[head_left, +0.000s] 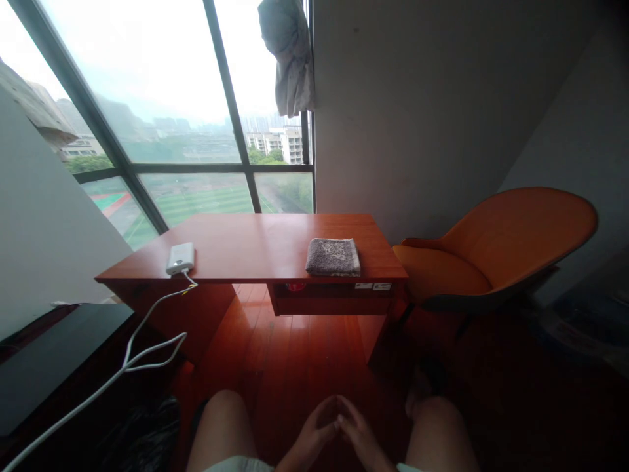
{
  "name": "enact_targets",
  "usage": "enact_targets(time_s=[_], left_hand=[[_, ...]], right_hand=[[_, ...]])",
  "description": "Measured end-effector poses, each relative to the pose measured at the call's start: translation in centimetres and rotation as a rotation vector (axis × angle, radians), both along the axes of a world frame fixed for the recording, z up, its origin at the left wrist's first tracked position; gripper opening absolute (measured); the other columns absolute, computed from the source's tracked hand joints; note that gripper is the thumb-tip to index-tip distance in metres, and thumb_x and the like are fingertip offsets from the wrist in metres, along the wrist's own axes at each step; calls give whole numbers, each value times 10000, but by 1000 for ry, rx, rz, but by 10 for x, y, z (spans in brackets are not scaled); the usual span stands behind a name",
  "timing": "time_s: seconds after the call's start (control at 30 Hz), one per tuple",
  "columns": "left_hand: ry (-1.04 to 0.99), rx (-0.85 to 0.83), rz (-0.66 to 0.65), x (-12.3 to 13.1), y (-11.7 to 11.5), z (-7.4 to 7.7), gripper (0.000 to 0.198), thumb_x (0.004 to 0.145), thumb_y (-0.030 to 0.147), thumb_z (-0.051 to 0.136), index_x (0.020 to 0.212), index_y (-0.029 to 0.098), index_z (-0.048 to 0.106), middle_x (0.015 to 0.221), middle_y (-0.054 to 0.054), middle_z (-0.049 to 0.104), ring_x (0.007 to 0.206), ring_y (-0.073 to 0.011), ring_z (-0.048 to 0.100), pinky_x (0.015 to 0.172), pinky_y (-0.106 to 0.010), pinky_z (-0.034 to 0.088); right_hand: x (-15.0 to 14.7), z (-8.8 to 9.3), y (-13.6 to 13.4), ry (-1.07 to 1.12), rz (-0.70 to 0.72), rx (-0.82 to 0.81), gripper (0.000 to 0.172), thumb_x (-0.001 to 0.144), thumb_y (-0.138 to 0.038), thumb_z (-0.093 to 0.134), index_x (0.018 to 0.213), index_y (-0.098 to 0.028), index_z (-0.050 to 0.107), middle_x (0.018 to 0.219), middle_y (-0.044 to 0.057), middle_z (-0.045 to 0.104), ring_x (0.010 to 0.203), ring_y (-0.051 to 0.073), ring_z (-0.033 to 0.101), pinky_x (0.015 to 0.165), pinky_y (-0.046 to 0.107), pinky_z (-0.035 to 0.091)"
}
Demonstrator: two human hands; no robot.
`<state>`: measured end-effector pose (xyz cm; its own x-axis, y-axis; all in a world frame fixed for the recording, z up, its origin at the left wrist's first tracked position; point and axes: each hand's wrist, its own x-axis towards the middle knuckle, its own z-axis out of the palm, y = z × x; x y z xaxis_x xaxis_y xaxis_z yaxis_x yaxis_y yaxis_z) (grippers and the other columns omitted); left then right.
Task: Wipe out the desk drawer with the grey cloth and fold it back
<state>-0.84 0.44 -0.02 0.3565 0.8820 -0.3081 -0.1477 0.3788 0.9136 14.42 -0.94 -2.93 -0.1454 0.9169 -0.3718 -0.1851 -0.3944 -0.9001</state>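
Low in the head view, between the knees, my left hand and my right hand meet at the fingertips and thumbs. A gap shows between thumbs and fingers, and neither hand holds anything. Both are well in front of the wooden desk, touching nothing on it. On the desk's right part lies a folded grey towel with pale lettering. Toward its left end rests a white power bank, with a white cable running from it to the lower left.
An orange chair stands right of the desk. Below the desktop is a shelf with a drawer. A dark flat surface and a black plastic bag are at the left. Windows rise behind the desk.
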Motion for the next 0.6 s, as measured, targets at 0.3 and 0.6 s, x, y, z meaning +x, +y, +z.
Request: enact_targets(time_s=[0.3, 0.6], left_hand=[[-11, -54, 7, 0, -2, 1, 724, 534, 517, 789, 1177, 235, 614, 1303, -117, 577, 1216, -336, 502, 1035, -455, 370], [-16, -55, 4, 0, -2, -4, 661, 564, 493, 783, 1158, 247, 624, 1276, -105, 599, 1229, -328, 490, 1029, -446, 376]], right_hand=[[3, -1, 0, -16, 36, -24, 751, 647, -601, 629, 1255, -182, 493, 1358, 150, 509, 1234, 273, 492, 940, 376, 460], [4, 1, 0, -18, 59, -21, 755, 664, -599, 612, 1266, -164, 478, 1368, 162, 493, 1243, 274, 483, 933, 368, 463]])
